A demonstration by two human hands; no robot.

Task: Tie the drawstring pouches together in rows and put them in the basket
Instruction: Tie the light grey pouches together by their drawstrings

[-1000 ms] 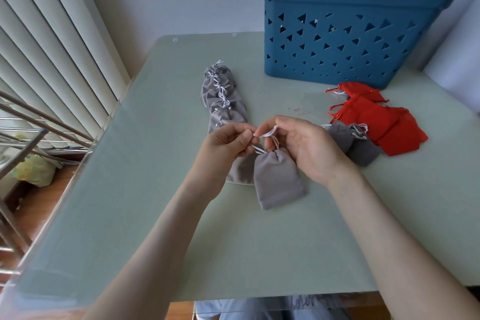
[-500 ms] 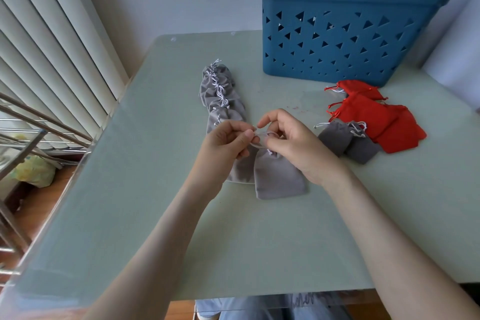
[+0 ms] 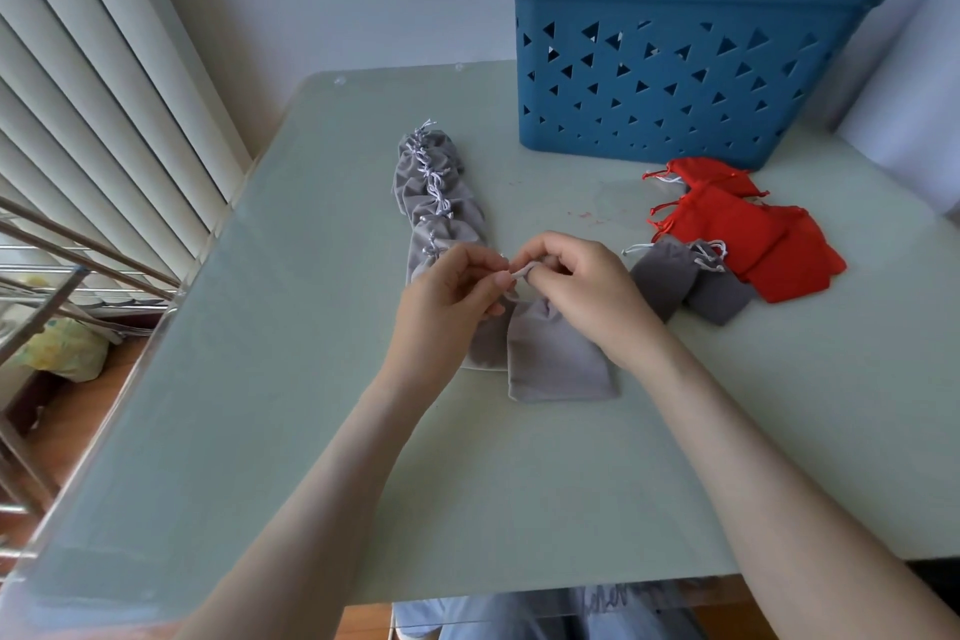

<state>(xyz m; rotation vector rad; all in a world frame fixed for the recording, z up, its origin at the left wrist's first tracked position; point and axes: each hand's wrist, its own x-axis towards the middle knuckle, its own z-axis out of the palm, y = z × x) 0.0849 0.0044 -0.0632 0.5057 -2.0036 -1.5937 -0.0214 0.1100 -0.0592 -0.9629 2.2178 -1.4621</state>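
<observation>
both hands pinch white drawstring [image 3: 521,269] over grey pouch [image 3: 561,359] lying on surface [image 3: 291,353]: left hand [image 3: 447,296] & right hand [image 3: 582,286], fingers curled. tied grey row [image 3: 434,192] behind, blue basket [image 3: 680,52] at back w/ red pouches [image 3: 748,234] beside.

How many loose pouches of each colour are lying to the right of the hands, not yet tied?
Red pouches: 3
Grey pouches: 2
Total: 5
The tied grey row is too bunched to count.
</observation>
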